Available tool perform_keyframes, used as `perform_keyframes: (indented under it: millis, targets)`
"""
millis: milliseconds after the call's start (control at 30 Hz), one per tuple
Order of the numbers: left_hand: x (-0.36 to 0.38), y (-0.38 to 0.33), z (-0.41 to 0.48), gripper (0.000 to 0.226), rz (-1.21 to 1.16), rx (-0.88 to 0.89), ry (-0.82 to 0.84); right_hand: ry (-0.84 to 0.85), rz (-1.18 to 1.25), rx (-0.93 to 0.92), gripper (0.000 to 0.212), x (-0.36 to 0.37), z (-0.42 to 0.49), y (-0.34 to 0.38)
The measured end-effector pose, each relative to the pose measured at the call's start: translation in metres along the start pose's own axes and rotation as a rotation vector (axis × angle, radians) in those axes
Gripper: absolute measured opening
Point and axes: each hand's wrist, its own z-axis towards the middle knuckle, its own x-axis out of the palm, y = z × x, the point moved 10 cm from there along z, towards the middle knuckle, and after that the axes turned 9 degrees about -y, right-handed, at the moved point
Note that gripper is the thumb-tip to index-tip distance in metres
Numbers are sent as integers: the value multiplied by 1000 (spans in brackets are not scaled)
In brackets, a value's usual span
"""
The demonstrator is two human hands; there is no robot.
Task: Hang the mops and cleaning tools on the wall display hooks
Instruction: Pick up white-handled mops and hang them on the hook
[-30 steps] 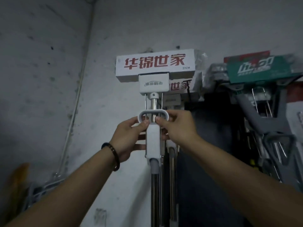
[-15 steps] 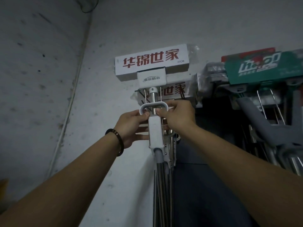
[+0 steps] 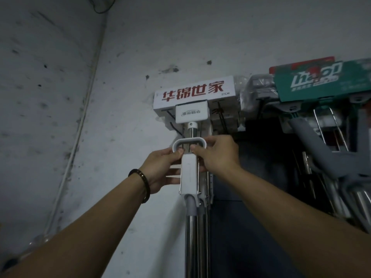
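On the far left a thin conduit (image 3: 80,137) runs down the stained grey wall (image 3: 130,57) along the corner. The left hand (image 3: 162,169), with a dark bead bracelet (image 3: 143,181) on its wrist, is curled round the left end of the white loop (image 3: 189,142) on a mop (image 3: 189,185). Its thumb lies on the front of the loop's lower edge and its other fingers go behind.

The mop stands upright close against the wall, head uppermost. Its white box (image 3: 193,95) with red characters sits at the top, and a short metal rod (image 3: 193,133) drops from it through the loop. The white slider (image 3: 189,169) lies below the loop between the two hands, and the shiny pole (image 3: 191,237) runs down out of view. More boxes (image 3: 224,117) of the same kind sit just behind it and to its right. Whether the mop is on a hook I cannot tell, since the box hides that spot.

The right hand (image 3: 216,155) pinches the right end of the loop, thumb in front and fingers wrapped behind. Further right, a green pack (image 3: 321,81) tops a cluster of grey mops (image 3: 321,153) ranged against a dark panel (image 3: 261,197), well apart from both hands.
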Motion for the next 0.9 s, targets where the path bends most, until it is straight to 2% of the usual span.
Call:
perform_keyframes:
  millis: [233, 433, 533, 600, 667, 833, 900]
  targets:
    - [0, 23, -1, 27, -12, -55, 16, -14, -71, 5, 14, 4, -17, -11]
    - [-1, 36, -18, 27, -4, -120, -3, 140, -393, -108, 33, 0, -44, -6]
    - [-5, 47, -37, 19, 28, -143, 28, 202, -526, -62, 40, -6, -58, -15]
    - [-9, 56, -52, 14, 74, -143, 42, 232, -543, 34, 35, -9, -70, -30]
    - [-11, 69, -69, 18, 132, -144, 65, 247, -545, 113, 31, -13, -85, -47]
    - [-8, 121, -120, 20, 225, -155, 157, 283, -568, 221, 4, -32, -149, -82]
    - [-6, 151, -146, 20, 230, -206, 202, 291, -594, 266, 7, -44, -182, -98]
